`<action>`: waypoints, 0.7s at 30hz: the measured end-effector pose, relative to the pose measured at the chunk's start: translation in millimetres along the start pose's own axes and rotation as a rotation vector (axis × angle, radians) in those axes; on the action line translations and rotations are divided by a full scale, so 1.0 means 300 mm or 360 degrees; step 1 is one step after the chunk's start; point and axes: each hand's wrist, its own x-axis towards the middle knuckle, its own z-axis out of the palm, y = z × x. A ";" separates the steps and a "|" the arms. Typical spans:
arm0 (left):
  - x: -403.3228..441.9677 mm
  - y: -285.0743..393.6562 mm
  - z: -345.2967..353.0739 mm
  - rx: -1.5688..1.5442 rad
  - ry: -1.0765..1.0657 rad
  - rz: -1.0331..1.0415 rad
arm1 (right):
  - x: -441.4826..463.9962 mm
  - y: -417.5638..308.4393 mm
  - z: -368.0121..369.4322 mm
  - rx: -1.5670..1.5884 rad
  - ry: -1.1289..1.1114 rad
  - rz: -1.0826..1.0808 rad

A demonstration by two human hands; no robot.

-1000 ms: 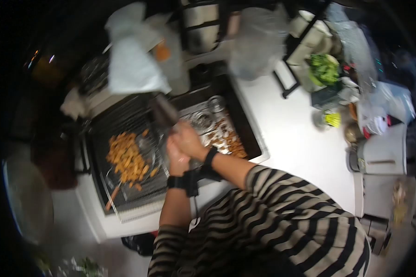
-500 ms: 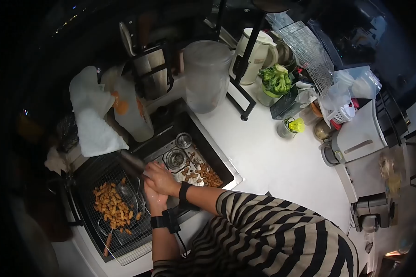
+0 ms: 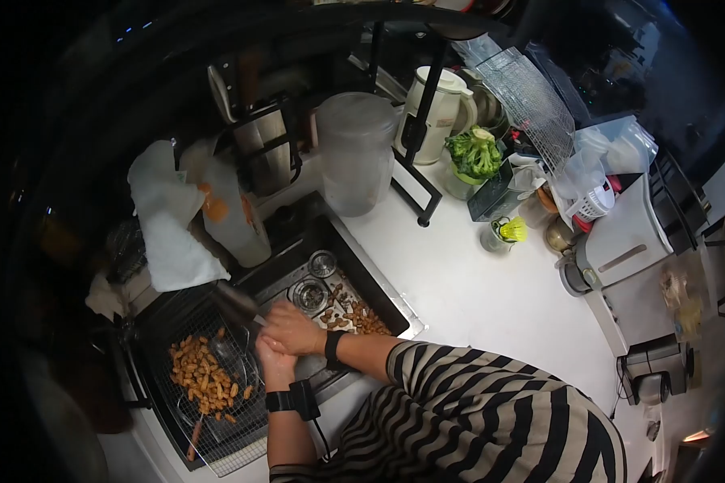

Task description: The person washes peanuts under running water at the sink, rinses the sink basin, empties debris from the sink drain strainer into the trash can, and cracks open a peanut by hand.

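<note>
My right hand (image 3: 293,328) is closed over my left hand (image 3: 275,364), above the sink (image 3: 342,233). The left hand's fingers are mostly hidden beneath the right. Right beside the fingers is a dark, elongated spout-like tap (image 3: 235,304), blurred. Below and to the left, a pile of unshelled peanuts (image 3: 201,374) rests on a wire rack (image 3: 225,459) across the sink. More peanuts (image 3: 366,320) lie on the sink bottom near two round metal drain strainers (image 3: 308,296), to the right of my hands.
A white cloth (image 3: 177,253) hangs behind the sink. On the white counter (image 3: 467,298) are a cloudy plastic jug (image 3: 354,157), a cream kettle (image 3: 433,121), broccoli (image 3: 475,153) and a yellow-topped jar (image 3: 501,233). A knife holder (image 3: 262,149) stands at the back.
The whole view has shifted slightly, so everything sits a little lower. My hands stay pressed together by the tap, with the right hand's fingers moved slightly.
</note>
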 end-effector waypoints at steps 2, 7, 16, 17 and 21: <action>-0.011 0.003 -0.017 -0.0061 -0.0362 -0.0035 | 0.010 -0.019 0.041 0.0053 0.0090 0.0141; -0.011 -0.025 0.030 0.0031 0.0200 0.0101 | 0.050 -0.046 0.049 0.0465 0.0142 0.0857; 0.138 -0.013 -0.297 0.0138 -0.0057 0.0273 | 0.006 -0.058 0.065 0.0420 0.0296 0.0279; 0.152 -0.015 -0.319 0.0158 -0.0072 0.0273 | 0.005 -0.060 0.062 0.0434 0.0186 0.0332; 0.137 -0.033 -0.208 -0.0014 -0.0024 0.0159 | 0.039 -0.034 0.079 0.0508 0.0306 0.0686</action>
